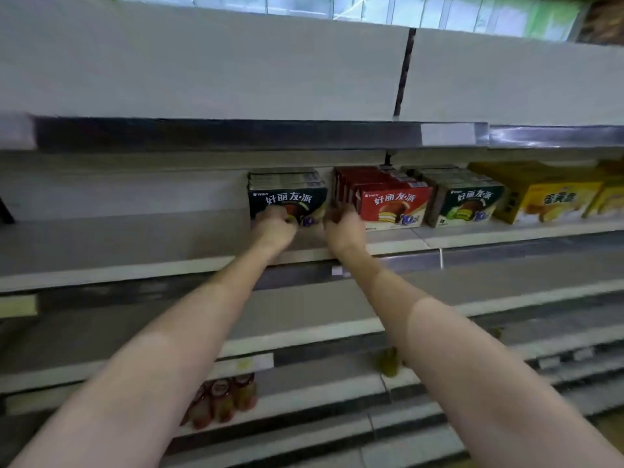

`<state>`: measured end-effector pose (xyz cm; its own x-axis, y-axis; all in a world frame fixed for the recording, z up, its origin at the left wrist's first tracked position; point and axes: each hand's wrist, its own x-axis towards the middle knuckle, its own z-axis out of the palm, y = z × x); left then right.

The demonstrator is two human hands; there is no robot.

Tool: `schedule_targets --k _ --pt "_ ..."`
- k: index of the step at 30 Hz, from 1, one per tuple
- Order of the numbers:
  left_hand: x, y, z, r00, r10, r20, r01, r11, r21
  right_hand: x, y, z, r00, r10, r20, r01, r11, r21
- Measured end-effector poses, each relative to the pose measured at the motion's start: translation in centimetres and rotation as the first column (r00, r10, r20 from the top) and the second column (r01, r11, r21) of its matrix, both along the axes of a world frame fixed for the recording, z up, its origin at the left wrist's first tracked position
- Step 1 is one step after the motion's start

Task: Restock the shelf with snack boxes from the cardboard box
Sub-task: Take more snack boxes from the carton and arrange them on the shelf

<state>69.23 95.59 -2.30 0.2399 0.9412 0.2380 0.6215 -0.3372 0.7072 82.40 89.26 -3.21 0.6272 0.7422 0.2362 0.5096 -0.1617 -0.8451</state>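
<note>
A row of dark green snack boxes (288, 194) stands on the white shelf (135, 241) at mid height. My left hand (275, 228) has its fingers curled against the lower front of the foremost dark box. My right hand (342, 228) sits at the box's right side, in the gap beside a row of red snack boxes (393, 201); its fingertips are hidden in the gap. The cardboard box is not in view.
Right of the red row stand lighter green boxes (467, 204) and yellow boxes (553, 197). The shelf stretch left of the dark boxes is bare. A shelf overhangs just above. Lower shelves hold red-capped bottles (221, 400) and a green jar (388, 361).
</note>
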Motion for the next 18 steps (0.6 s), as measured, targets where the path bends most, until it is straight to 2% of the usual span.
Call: schedule_targets --k 3,10,13,18 --pt "2.0 -2.1 0.5 0.992 -0.115 0.052 0.114 0.993 0.018 0.9 -2.2 0.1 0.998 -0.034 0.044 0.029 0.995 0.098" --pt "8.7 -7.3 1.7 0.959 -0.276 0.067 0.274 0.961 0.037 6.2 -9.0 0.4 0.985 -0.171 0.039 0.163 0.975 0.150" --pt "12.8 -10.8 1.1 0.916 -0.388 0.102 0.388 0.921 0.024 9.8 -13.5 -0.1 0.986 -0.165 -0.007 0.164 0.976 0.145" --pt "21.1 -18.1 -1.7 0.856 -0.517 0.032 0.517 0.852 -0.084 17.3 -23.4 -3.0 0.981 -0.187 -0.041 0.190 0.978 0.090"
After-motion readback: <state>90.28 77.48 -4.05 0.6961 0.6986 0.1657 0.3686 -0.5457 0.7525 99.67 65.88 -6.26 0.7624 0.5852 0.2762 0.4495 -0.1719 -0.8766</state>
